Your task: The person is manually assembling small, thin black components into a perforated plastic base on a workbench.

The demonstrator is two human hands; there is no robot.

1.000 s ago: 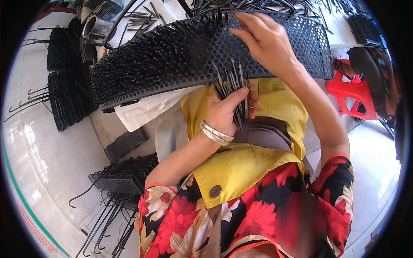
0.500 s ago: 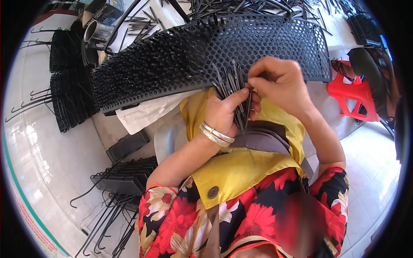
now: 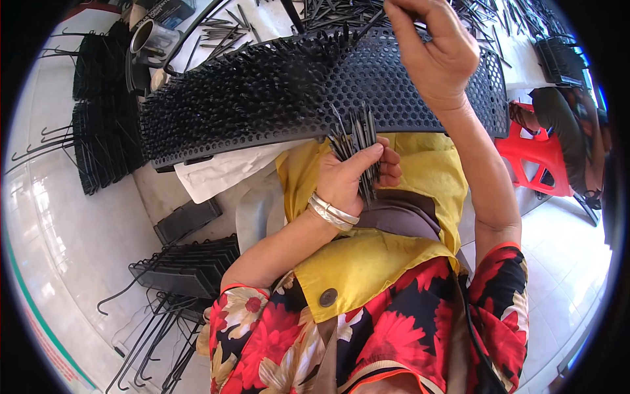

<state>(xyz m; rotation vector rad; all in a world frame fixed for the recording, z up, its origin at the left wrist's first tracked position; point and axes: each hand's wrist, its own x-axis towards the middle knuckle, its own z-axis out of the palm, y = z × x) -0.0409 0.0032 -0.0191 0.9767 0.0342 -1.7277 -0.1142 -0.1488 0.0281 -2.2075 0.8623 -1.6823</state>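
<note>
My left hand point(image 3: 351, 174) is closed round a bundle of thin, dark, pointed sticks point(image 3: 359, 134), just in front of a black perforated rack point(image 3: 420, 85). Over the far edge of that rack my right hand point(image 3: 438, 56) is raised, its thumb and finger pinched on what looks like one slim dark stick that slants down left. Many similar black pieces point(image 3: 243, 98) stand upright in the holes of the rack's left half. Most holes on the right half show bare. The fingertips of my right hand are partly cut off by the top of the picture.
Loose dark sticks point(image 3: 335, 13) lie scattered on the white table behind the rack. A metal cup point(image 3: 147, 38) stands at the back left. Black racks with hooked wires point(image 3: 190, 262) stack at the lower left. On the right, a person sits by a red stool point(image 3: 541, 161).
My right hand has moved up and away from the bundle, to the rack's far side, taking a stick with it. The left hand keeps its bundle in nearly the same place.
</note>
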